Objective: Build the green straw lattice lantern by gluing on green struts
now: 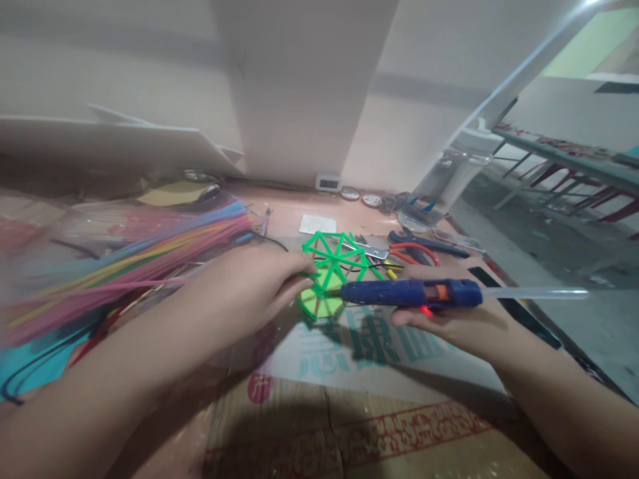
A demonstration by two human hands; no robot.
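Observation:
My left hand (287,276) pinches the edge of a small green frame (335,256) built of thin sticks in spoked, wheel-like shapes. The lower part of the frame has a yellow-green panel (329,306) behind its sticks. In my right hand (439,322) is a blue hot glue gun (394,293), its nozzle pointing left against or very near the frame's lower hub. A clear glue stick (536,293) juts from the back of the gun, and a red light glows on its underside. My right fingers are partly hidden behind the gun.
Coloured straw-like strips (150,259) in a bundle lie at left. Behind the frame are orange-handled scissors (414,251), dark-handled pliers (434,243) and a small digital display (328,183). A clear bottle (444,176) stands at the table's right edge, near the wall.

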